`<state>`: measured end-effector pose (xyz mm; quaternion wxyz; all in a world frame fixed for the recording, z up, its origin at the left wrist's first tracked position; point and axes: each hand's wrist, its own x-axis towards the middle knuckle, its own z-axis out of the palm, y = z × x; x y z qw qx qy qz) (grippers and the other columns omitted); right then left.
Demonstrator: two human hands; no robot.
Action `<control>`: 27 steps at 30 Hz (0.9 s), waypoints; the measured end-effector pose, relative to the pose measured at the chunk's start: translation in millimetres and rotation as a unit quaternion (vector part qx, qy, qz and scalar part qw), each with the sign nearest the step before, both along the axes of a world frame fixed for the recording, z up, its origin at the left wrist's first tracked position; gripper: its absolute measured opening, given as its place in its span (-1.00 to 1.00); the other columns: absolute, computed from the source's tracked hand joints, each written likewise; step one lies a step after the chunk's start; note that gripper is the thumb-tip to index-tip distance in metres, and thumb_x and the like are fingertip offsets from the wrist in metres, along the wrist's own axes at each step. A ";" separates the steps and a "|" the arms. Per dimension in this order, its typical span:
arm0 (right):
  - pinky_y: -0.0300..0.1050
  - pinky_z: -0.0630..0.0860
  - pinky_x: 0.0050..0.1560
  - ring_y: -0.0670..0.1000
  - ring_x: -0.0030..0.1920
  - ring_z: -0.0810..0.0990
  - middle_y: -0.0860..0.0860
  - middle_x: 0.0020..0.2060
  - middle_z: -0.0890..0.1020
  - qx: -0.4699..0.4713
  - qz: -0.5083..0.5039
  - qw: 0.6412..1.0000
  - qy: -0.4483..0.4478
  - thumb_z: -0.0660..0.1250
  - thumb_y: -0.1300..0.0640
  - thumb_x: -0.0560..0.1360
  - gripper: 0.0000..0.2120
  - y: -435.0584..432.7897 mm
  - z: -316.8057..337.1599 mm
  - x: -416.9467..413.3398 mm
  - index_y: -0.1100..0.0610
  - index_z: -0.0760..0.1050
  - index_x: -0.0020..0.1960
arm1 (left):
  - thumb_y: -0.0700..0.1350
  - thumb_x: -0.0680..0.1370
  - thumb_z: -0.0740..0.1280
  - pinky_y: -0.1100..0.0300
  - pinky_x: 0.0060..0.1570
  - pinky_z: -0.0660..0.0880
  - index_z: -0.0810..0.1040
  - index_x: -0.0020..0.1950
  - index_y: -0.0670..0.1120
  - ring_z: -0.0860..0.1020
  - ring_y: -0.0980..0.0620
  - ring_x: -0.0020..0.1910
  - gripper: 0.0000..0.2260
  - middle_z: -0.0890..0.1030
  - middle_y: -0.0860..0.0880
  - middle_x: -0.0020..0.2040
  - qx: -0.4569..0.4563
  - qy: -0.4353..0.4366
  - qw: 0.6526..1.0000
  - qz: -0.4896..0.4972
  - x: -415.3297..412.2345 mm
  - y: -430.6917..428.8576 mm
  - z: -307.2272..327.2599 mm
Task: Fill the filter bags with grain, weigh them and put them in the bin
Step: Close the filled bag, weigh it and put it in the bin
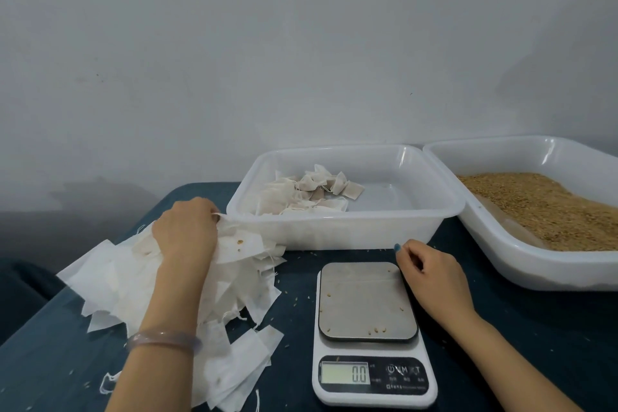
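Note:
A heap of empty white filter bags [234, 294] lies on the dark table at the left. My left hand [185, 231] rests on top of the heap, its fingertips pinching the string edge of one bag beside the bin's corner. The white plastic bin [334, 234] behind holds several filled bags [311, 194] in its left half. A second white tub [501, 264] at the right holds brown grain [548, 207]. The digital scale [368, 301] stands in front, reading 0.0, with a few loose grains on its plate. My right hand [431, 271] hovers at the plate's far right corner, fingers loosely curled, holding nothing.
Stray grains dot the dark blue table [535, 344] around the scale. A grey wall rises right behind the two tubs. The table's left edge runs diagonally past the bag heap, with dark floor beyond.

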<state>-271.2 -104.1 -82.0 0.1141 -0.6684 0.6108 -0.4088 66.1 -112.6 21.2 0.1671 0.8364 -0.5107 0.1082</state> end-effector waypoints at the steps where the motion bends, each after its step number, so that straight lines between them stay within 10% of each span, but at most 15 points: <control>1: -0.15 0.26 -0.45 -0.06 -0.45 0.40 -0.06 -0.51 0.45 -0.002 0.000 1.000 0.000 0.25 -0.03 0.58 -0.63 0.2 0.4 0.3 0.01 0.32 -0.37 | -0.23 0.57 0.23 0.10 -0.23 0.26 0.65 0.10 0.02 0.38 -0.12 -0.20 -0.73 0.60 -0.12 -0.05 -0.031 -0.002 1.000 -0.006 -0.9 1.7 3.2; 6: -0.12 0.29 -0.43 -0.01 -0.42 0.45 -0.04 -0.49 0.47 0.003 -0.002 1.000 -0.006 0.24 -0.03 0.60 -0.63 0.1 2.6 -1.2 0.02 0.34 -0.36 | -0.24 0.63 0.18 0.04 -0.31 0.23 0.49 0.02 -0.21 0.36 -0.15 -0.22 -0.89 0.46 -0.13 -0.27 -0.193 -0.013 0.978 -0.080 -17.5 8.1 19.9; 10: -0.11 0.30 -0.42 -0.02 -0.43 0.42 -0.04 -0.49 0.46 -0.003 -0.004 1.000 -0.016 0.24 -0.04 0.59 -0.63 -0.1 3.3 -1.3 0.03 0.33 -0.36 | -0.14 0.66 0.17 0.03 -0.30 0.39 0.38 -0.02 -0.13 0.53 -0.18 -0.31 -0.90 0.47 -0.03 -0.34 -0.254 0.171 0.936 -0.172 -41.9 14.3 30.2; 14: -0.14 0.34 -0.39 -0.03 -0.44 0.43 -0.03 -0.47 0.51 -0.010 0.043 0.996 -0.071 0.27 -0.02 0.58 -0.66 1.2 7.8 -0.3 0.00 0.42 -0.36 | -0.08 0.64 0.26 0.40 -0.55 0.36 0.42 -0.15 -0.03 0.57 0.14 -0.56 -0.83 0.57 -0.02 -0.34 -0.190 0.349 0.885 -0.242 -76.6 14.3 17.1; 20: -0.34 0.40 -0.38 -0.13 -0.48 0.47 0.00 -0.41 0.62 0.016 0.195 0.941 -0.276 0.26 -0.05 0.56 -0.70 8.7 25.7 10.7 0.10 0.64 -0.16 | -0.14 0.61 0.35 0.31 -0.45 0.53 0.52 -0.15 -0.05 0.60 0.15 -0.47 -0.87 0.62 0.02 -0.32 -0.073 0.510 0.798 -0.313 -130.7 14.5 -37.1; 27: -0.27 0.55 -0.25 -0.09 -0.15 0.66 -0.03 -0.14 0.71 0.105 0.228 0.910 -0.331 0.37 0.11 0.52 -0.85 5.4 27.4 8.8 0.11 0.63 0.06 | -0.11 0.58 0.40 0.31 -0.39 0.52 0.56 -0.15 -0.10 0.63 0.15 -0.35 -0.87 0.65 0.03 -0.33 -0.077 0.492 0.801 -0.333 -144.9 20.3 -62.3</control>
